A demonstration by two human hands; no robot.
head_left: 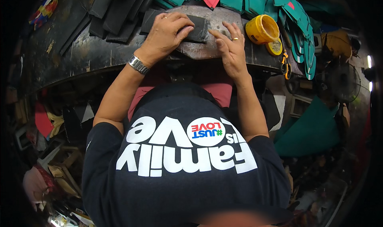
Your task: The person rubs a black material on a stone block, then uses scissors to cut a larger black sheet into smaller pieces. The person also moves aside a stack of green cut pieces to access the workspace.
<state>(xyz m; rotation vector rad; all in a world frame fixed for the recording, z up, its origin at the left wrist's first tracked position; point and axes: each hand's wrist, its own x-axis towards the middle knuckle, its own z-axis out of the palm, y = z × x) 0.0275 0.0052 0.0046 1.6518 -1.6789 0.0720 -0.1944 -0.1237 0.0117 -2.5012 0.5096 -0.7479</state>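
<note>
Black strip (198, 31): lying partly on the worn slab (229, 20); probably light, kinda bendy, so I'd pinch the edges
Left hand (169, 31): curled over it, can't tell if gripping
Right hand (233, 48): fingers spread, near strip's end

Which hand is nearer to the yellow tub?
The right. The right hand is just left of the yellow tub; the left hand is farther left, over the black strip.

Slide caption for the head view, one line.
Left hand on a black strip, right hand near its right end; yellow tub and scissors farther right.
</note>
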